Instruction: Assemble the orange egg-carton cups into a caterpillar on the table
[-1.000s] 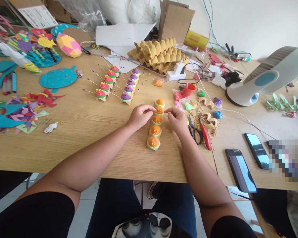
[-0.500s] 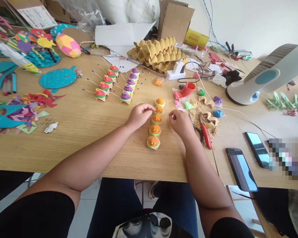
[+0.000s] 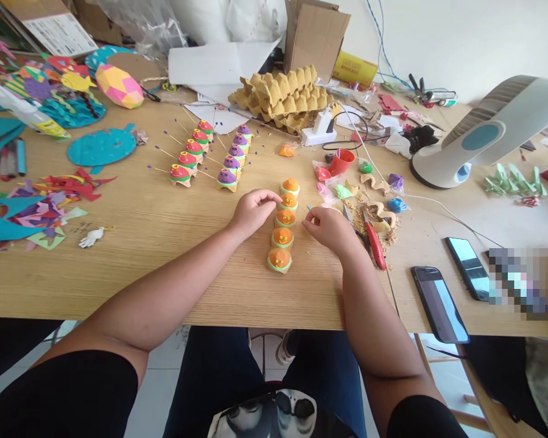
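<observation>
Five orange cups (image 3: 283, 226) sit in one touching row on the bench (image 3: 155, 243), about midway along its near edge, the row running from that edge toward the far one. In the head view the left hand (image 3: 251, 210) lies just left of the row. Its fingers (image 3: 267, 196) are curled, with their tips against the second cup from the far end; whether they grip it cannot be told. The right hand (image 3: 329, 226) rests just right of the row, clear of the cups, its thumb and forefinger pinched shut on a thin blue-tipped stick (image 3: 309, 208).

Just beside that hand, toward the right edge, lie a red-handled cutter (image 3: 375, 244) and wood shavings (image 3: 383, 219). Two phones (image 3: 439, 304) lie flat near the right end of the near edge. Two rows of red and purple cups (image 3: 210, 159), stuck with sticks, stand further in, left of the orange row. Egg cartons (image 3: 281, 97) are stacked toward the far edge, a white fan (image 3: 484, 134) stands by the right edge, and paper scraps (image 3: 36, 207) are strewn along the left edge.
</observation>
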Available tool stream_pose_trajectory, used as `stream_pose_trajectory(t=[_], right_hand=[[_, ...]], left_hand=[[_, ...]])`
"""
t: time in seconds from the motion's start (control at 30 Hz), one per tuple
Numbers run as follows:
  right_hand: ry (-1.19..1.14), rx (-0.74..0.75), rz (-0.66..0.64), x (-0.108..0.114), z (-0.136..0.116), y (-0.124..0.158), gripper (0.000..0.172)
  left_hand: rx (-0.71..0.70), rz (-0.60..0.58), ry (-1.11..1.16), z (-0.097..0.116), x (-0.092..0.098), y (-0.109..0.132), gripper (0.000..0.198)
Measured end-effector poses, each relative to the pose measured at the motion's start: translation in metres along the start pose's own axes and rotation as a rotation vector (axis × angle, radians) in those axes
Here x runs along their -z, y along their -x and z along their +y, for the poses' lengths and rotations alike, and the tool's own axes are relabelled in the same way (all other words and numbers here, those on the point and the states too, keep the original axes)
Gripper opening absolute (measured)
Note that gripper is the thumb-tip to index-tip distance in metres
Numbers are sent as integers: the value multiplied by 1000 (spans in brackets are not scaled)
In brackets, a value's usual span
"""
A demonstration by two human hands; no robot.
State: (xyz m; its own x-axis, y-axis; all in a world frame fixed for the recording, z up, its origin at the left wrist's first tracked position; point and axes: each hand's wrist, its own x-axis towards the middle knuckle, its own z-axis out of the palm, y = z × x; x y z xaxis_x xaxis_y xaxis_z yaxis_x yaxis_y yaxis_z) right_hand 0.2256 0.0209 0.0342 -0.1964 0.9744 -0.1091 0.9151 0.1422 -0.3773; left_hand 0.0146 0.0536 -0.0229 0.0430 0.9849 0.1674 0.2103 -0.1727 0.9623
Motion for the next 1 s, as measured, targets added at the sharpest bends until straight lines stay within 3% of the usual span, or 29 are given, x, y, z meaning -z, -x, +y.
stream_pose_trajectory(t=[0.13,0.3,0.53,0.87,1.0], right_hand=[[32,-54,-66,10,-9,12,13],[76,-17,-189,13,-16,38,13],[22,-44,-108,-9,0,56,10],[50,15,-73,-18,-1,66,11],[-216,0,-28,-8,2,65,10]], left_hand=[[5,3,-21,-3,1,-1,22],[15,-4,-10,-3,0,-2,22],[-2,-5,8,-6,-1,-3,22],[-16,-8,7,-12,-1,-4,22],[-17,8,21,-8,-1,-3,21]])
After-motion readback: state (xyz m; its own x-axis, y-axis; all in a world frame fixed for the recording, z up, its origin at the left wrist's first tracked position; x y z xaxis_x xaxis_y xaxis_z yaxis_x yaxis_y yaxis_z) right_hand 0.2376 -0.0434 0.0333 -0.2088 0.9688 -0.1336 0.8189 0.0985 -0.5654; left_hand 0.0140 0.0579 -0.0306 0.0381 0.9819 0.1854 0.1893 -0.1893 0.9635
